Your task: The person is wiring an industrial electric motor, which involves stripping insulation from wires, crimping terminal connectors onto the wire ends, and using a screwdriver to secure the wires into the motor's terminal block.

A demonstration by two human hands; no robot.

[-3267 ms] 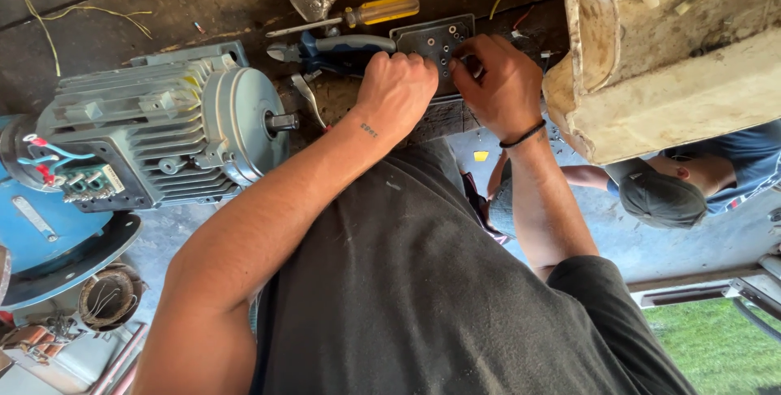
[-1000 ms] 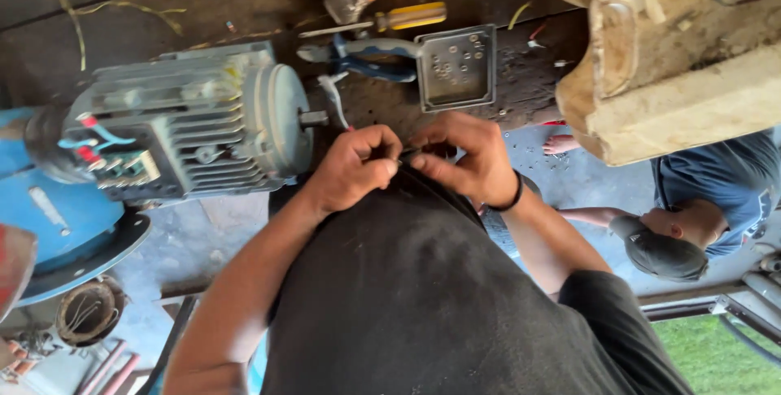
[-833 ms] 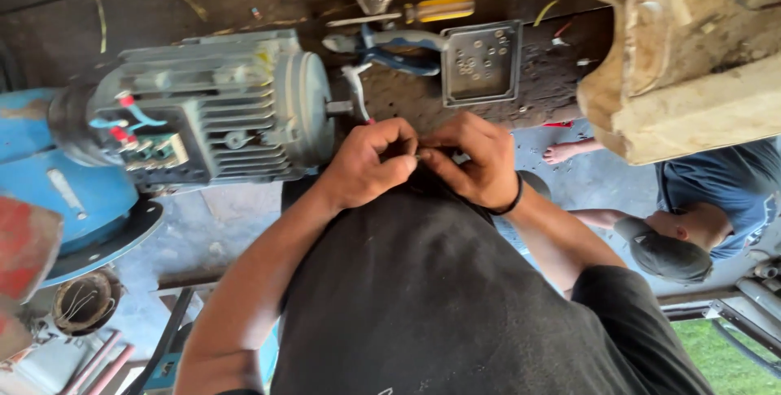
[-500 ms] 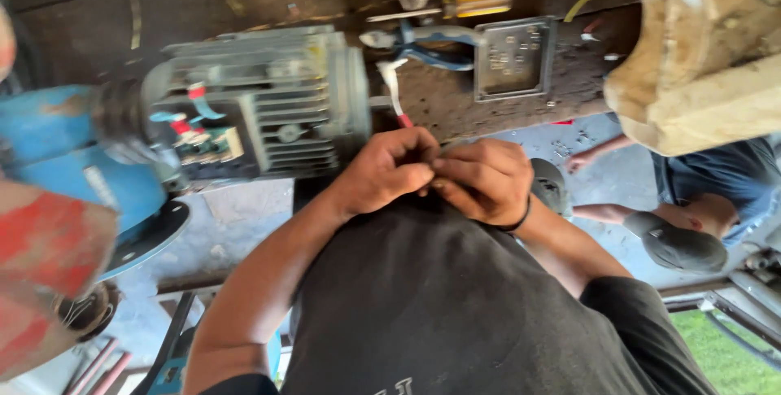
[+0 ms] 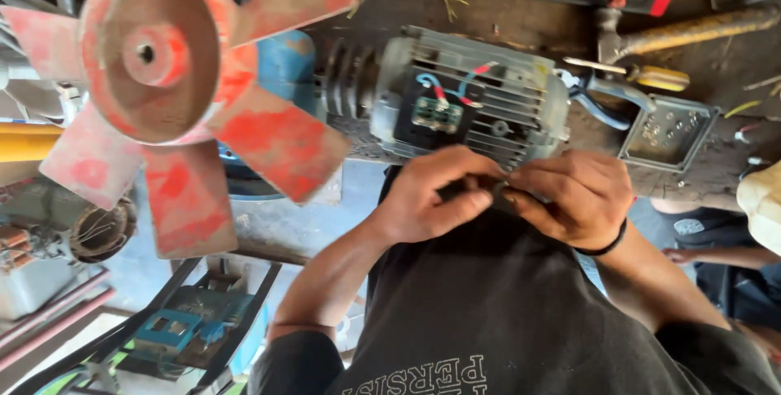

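Pinching one small part (image 5: 498, 192), two hands (image 5: 431, 196) (image 5: 569, 196), one motor (image 5: 468, 102).

A red fan (image 5: 175, 94) has come into view at the far left, and the grey motor (image 5: 468, 102) now sits centre, just beyond both hands.

Count: two hands, left hand (image 5: 427, 200) and right hand (image 5: 569, 196), fingers meeting. One grey electric motor (image 5: 468, 102) on the bench (image 5: 716, 167). One red fan (image 5: 175, 90) with six blades. One hammer (image 5: 691, 29), one yellow-handled screwdriver (image 5: 643, 76), one grey cover plate (image 5: 669, 130), one pair of blue-handled pliers (image 5: 610, 94).
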